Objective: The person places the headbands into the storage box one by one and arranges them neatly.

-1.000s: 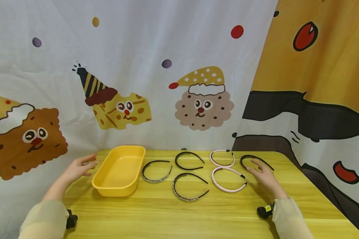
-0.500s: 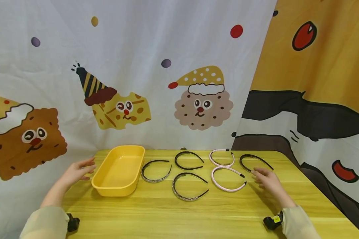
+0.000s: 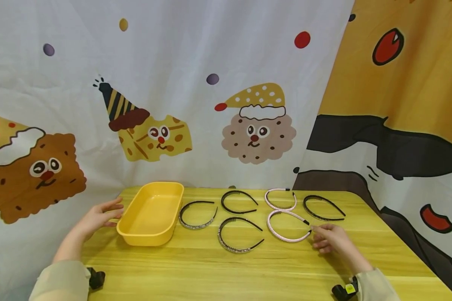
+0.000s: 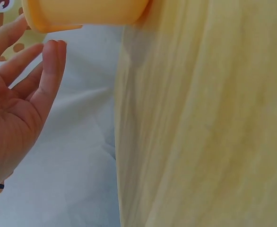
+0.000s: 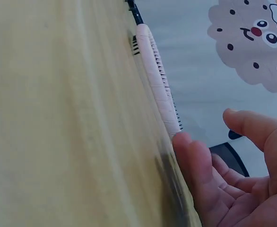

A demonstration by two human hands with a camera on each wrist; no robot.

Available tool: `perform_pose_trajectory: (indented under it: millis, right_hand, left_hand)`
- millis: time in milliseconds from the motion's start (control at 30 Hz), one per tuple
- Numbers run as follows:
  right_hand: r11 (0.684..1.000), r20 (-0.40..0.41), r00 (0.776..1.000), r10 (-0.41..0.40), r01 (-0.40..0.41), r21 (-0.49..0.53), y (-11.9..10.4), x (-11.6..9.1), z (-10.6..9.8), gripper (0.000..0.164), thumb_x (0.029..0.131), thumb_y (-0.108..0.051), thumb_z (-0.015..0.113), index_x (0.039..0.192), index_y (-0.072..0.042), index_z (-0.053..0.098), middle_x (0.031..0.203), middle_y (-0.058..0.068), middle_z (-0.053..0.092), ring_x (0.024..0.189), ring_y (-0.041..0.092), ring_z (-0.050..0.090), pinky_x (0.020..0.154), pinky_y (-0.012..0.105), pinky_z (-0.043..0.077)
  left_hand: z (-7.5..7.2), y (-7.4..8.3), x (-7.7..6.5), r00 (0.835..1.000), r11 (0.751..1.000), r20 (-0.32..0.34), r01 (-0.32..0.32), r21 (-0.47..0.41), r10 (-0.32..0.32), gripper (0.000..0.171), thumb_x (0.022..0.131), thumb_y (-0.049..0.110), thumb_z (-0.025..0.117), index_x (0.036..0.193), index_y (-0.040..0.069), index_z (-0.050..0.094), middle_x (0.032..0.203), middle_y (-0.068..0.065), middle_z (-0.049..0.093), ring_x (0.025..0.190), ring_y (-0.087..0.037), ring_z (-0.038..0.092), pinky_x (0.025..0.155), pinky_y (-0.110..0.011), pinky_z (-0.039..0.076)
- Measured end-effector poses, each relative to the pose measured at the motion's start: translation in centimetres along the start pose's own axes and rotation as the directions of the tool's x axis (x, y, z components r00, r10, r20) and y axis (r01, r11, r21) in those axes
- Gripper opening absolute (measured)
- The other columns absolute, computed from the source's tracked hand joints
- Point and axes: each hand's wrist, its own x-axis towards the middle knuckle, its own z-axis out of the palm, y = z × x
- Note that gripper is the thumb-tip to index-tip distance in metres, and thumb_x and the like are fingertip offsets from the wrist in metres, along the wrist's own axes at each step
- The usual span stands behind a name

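Observation:
My right hand hovers low over the table, its fingertips right at the tips of the nearer pink headband. In the right wrist view its thumb stands apart from the fingers and the hand holds nothing. Another pink headband lies just behind. A black headband lies beyond the right hand, and a second black one sits further left. Two glittery headbands, one nearer and one by the tray, complete the group. My left hand has extended fingers beside the yellow tray's left rim.
The wooden table carries the headbands and the tray. A white cartoon-printed curtain hangs right behind the table's back edge. Dark wrist cameras sit on the left wrist and the right wrist.
My right hand has drawn back from the rightmost black headband toward the front, ending by the nearer pink headband's tips. My left hand has stayed beside the tray. The headbands have not moved.

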Motion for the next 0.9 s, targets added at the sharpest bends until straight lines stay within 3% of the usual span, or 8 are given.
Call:
perform_pose_trajectory:
  millis: [133,367,567,800,900]
  right_hand:
    - [0.999,0.060,0.997,0.041,-0.040,-0.020,0.2,-0.4,0.3,0.048,0.096,-0.027,0.061,0.111,0.017,0.053,0.078,0.011,0.066,0.065,0.023,0.068,0.057,0.037,0.058]
    - [0.997,0.196,0.978,0.071,-0.070,-0.009,0.5,-0.3,1.1,0.046,0.096,-0.033,0.060,0.106,0.012,0.061,0.079,0.009,0.067,0.067,0.019,0.068,0.062,0.034,0.058]
    - [0.998,0.243,0.968,0.070,-0.067,-0.018,0.4,-0.1,1.7,0.045,0.095,-0.035,0.061,0.104,0.009,0.067,0.078,0.008,0.068,0.065,0.016,0.067,0.062,0.032,0.058]
    - [0.996,0.222,0.973,0.070,-0.057,-0.066,0.5,0.5,2.0,0.041,0.093,-0.033,0.064,0.096,0.008,0.068,0.069,0.007,0.065,0.056,0.014,0.065,0.053,0.029,0.056]
    - [0.995,0.213,0.975,0.063,-0.044,-0.090,0.5,0.8,2.0,0.039,0.093,-0.032,0.064,0.092,0.007,0.067,0.065,0.006,0.063,0.053,0.013,0.063,0.050,0.028,0.055]
  left_hand:
    - [-0.1,0.1,-0.2,1.000,1.000,0.013,0.003,-0.005,-0.003,0.068,0.099,0.025,0.058,0.150,-0.007,0.026,0.143,-0.037,0.035,0.108,-0.032,0.059,0.079,-0.037,0.056]
    - [0.1,0.0,-0.4,1.000,0.999,0.029,-0.005,-0.032,0.006,0.067,0.098,0.023,0.059,0.150,-0.006,0.027,0.142,-0.035,0.038,0.097,0.004,0.057,0.079,-0.032,0.055]
    - [0.3,-0.3,-0.5,0.999,0.999,0.045,-0.003,-0.037,0.004,0.069,0.098,0.023,0.059,0.151,-0.006,0.024,0.143,-0.034,0.037,0.102,0.002,0.057,0.082,-0.035,0.055]
    - [0.3,-0.6,-0.6,0.997,0.998,0.076,0.003,-0.059,0.001,0.070,0.097,0.020,0.061,0.150,-0.007,0.024,0.145,-0.035,0.034,0.100,0.007,0.054,0.084,-0.033,0.053]
    - [0.3,-0.8,-0.3,0.997,0.998,0.079,0.002,-0.063,0.003,0.070,0.096,0.019,0.062,0.150,-0.008,0.025,0.145,-0.035,0.034,0.103,0.003,0.055,0.085,-0.033,0.052]
